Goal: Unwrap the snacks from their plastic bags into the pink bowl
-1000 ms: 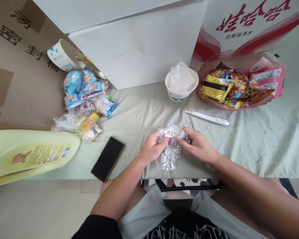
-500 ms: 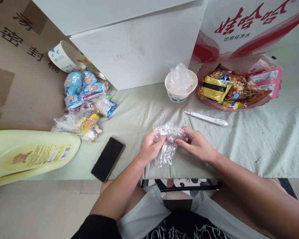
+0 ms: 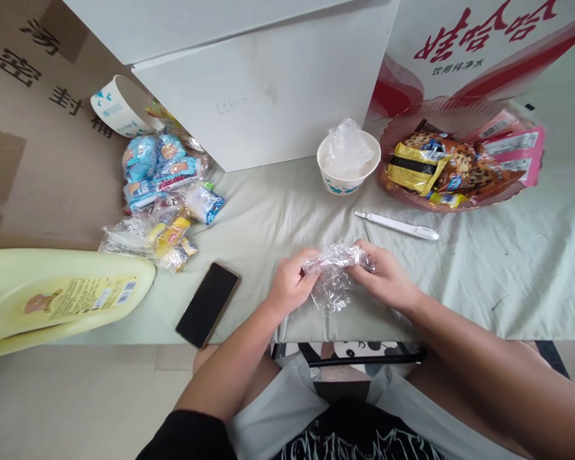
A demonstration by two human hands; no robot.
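In the head view, the person's left hand (image 3: 292,281) pinches one side of a crumpled sheet of clear, shiny plastic film (image 3: 334,281), thumb and fingers closed on it. The right hand (image 3: 386,276) grips the opposite side in the same way, so the film stretches between the two hands, its lower part hanging in wrinkled folds. It is near the front edge of a pale green, creased cloth (image 3: 249,217); whether its lowest folds touch the cloth, I cannot tell.

Beyond the right hand lies a slim white knife-like tool (image 3: 397,225) (its narrow tip points left, toward the back). Behind that stands a white paper bowl with blue print (image 3: 342,185), holding a bunched, translucent plastic bag (image 3: 347,150). Just beside it, on the right, is a ribbed pink see-through basin (image 3: 443,114) full of wrapped snacks, a yellow-and-black packet (image 3: 414,169) among them.

Left of the hands, a black-screened phone (image 3: 207,305) lies slantwise, one corner at the cloth's front edge. Farther left are a pale yellow plastic container with a printed label (image 3: 76,275) and a heap of blue, yellow and clear snack packets (image 3: 163,169). A second paper bowl, white and blue (image 3: 117,112), leans tilted behind the heap.
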